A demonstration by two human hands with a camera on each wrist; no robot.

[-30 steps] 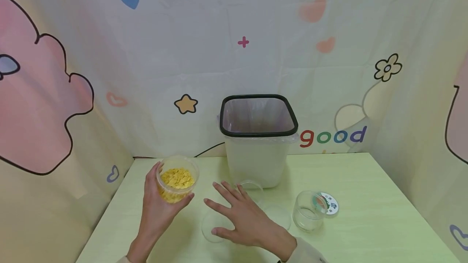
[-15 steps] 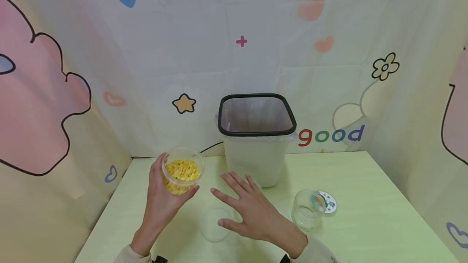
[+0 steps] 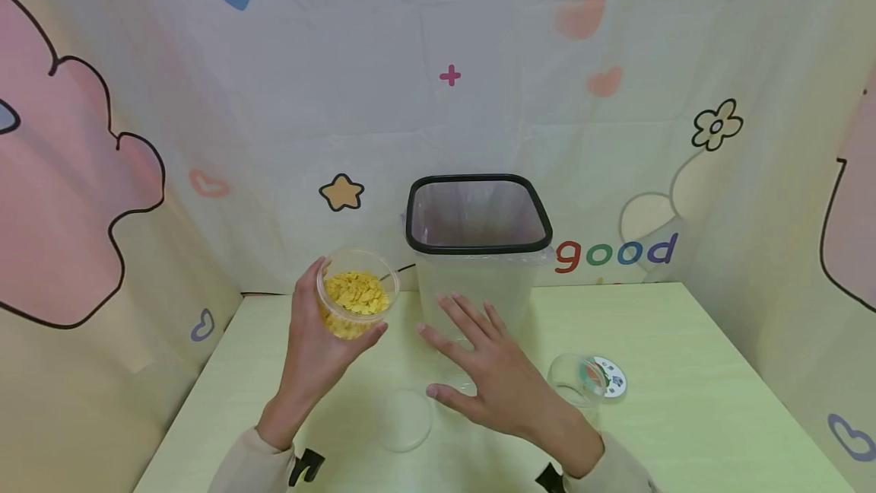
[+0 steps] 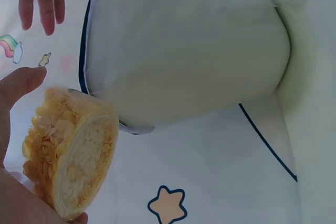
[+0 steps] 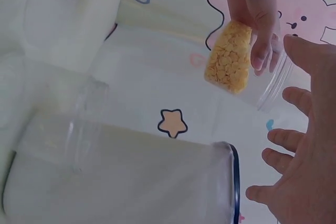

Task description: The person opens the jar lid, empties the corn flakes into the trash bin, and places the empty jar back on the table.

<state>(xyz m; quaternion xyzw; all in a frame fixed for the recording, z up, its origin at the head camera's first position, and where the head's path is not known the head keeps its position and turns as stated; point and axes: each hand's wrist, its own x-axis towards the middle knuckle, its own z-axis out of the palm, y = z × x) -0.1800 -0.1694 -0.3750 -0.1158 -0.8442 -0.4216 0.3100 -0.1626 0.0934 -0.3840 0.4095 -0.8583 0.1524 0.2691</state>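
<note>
In the head view my left hand [image 3: 322, 348] grips a clear plastic jar [image 3: 345, 326] from its left side, thumb along the near side. Yellow flakes [image 3: 357, 294] fill its lower part, and the jar is raised off the table, slightly tilted. The left wrist view shows the jar's flat base [image 4: 86, 161] and the flakes through its wall. My right hand [image 3: 496, 383] hovers to the right with fingers spread and nothing in its grasp. It partly hides a second clear jar, which the right wrist view shows as a transparent jar [image 5: 63, 119].
A pale bin [image 3: 472, 280] with a black rim and a bag liner stands at the back middle. On the table [image 3: 698, 432] lie a clear round lid [image 3: 405, 423], another clear jar [image 3: 571, 371] and a round printed label [image 3: 611, 377]. A patterned cloth [image 3: 315, 97] hangs behind.
My left hand has raised the jar of flakes and moved it right, closer to the bin. My right hand has also moved up and right, fingers still spread.
</note>
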